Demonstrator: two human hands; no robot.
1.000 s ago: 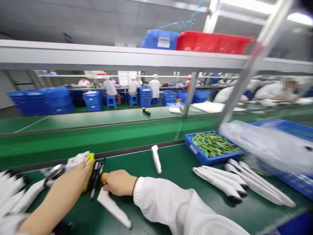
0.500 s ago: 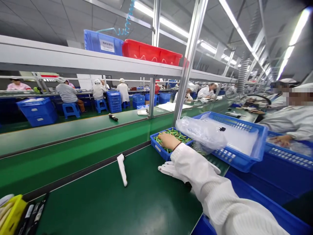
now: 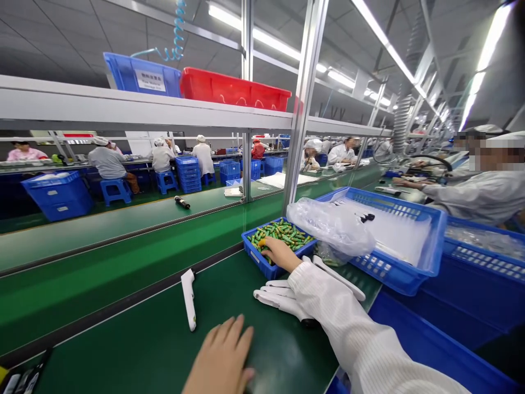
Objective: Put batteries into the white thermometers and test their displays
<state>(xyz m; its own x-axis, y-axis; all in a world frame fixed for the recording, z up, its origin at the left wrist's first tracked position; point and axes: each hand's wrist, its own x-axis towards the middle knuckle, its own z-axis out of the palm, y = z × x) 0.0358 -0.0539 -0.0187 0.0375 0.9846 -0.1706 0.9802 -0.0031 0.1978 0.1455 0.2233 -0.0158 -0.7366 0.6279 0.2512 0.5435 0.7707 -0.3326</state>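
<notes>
Right hand is down at the green cylinders, their blue tray seemingly parked for easy reach; can't tell whether it grips 1! Left hand, fingers apart, sits near 1 white casing.

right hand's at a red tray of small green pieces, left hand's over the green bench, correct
The tray is blue, not red, as the head view shows. The right hand is at that tray of small green pieces, and the left hand is over the green bench.
</notes>
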